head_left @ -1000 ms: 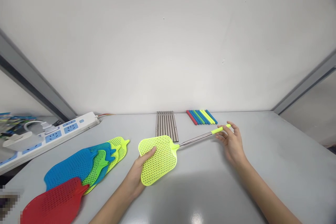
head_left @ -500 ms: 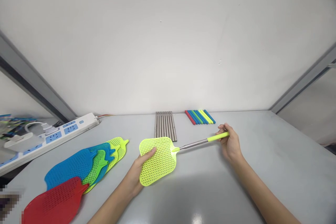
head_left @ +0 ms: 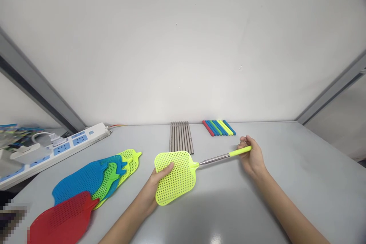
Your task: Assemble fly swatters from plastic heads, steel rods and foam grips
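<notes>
A yellow-green fly swatter (head_left: 176,179) with a perforated head, a metal rod and a yellow grip is held up over the grey table. My left hand (head_left: 154,187) pinches the left edge of its head, thumb on top and the other fingers underneath. At the other end, my right hand (head_left: 252,156) is closed round the end of the yellow grip (head_left: 240,150). The rod meets the neck of the head and runs up to the right into the grip.
Loose swatter heads lie overlapped at the left: red (head_left: 61,219), blue (head_left: 81,179), green (head_left: 107,179) and yellow (head_left: 133,156). Several metal rods (head_left: 181,137) and a row of coloured grips (head_left: 219,127) lie near the wall. A power strip (head_left: 97,131) with plugs stands at far left.
The view has shifted slightly, so everything sits a little differently in the picture. Both hands keep hold of the fly swatter, which looks tilted marginally differently.
</notes>
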A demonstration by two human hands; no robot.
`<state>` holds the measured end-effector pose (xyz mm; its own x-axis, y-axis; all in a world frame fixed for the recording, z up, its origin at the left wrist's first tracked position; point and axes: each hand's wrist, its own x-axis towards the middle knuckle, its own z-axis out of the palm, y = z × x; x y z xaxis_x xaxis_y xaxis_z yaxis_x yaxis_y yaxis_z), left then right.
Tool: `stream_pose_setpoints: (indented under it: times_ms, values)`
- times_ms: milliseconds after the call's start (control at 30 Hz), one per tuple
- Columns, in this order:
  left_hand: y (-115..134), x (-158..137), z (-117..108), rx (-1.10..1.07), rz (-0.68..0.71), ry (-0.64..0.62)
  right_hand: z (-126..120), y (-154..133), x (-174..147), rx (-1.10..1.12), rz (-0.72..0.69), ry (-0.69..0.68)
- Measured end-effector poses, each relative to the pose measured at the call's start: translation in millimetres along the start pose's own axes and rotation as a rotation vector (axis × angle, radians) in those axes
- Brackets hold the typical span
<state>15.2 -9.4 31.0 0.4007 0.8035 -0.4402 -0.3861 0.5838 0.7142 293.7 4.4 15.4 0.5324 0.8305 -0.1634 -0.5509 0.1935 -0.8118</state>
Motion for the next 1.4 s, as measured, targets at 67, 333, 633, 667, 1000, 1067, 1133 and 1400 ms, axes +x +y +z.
stream_pose_setpoints:
  times_ms: [67,333,633,667,1000,1067,1133,1400]
  values:
    - [0,-2,3,0.006,0.008,-0.019,-1,1,2,0.033,0.005,0.033]
    - [-9,-10,24,0.056,0.008,0.094,-3,-4,5,0.332,0.197,-0.019]
    - [-18,-12,33,0.147,0.010,0.263,-8,-6,-1,0.678,0.420,-0.133]
    - [-19,-14,34,0.157,0.015,0.275,-9,-6,-1,0.675,0.431,-0.120]
    - [-28,-20,40,0.256,0.043,0.397,-6,1,-8,0.672,0.353,-0.131]
    - [-27,-20,40,0.253,0.036,0.401,-5,3,-11,0.674,0.336,-0.139]
    - [-27,-21,40,0.243,0.032,0.401,-4,6,-13,0.675,0.339,-0.137]
    - [-26,-20,38,0.191,0.006,0.402,-3,19,-18,0.662,0.316,-0.125]
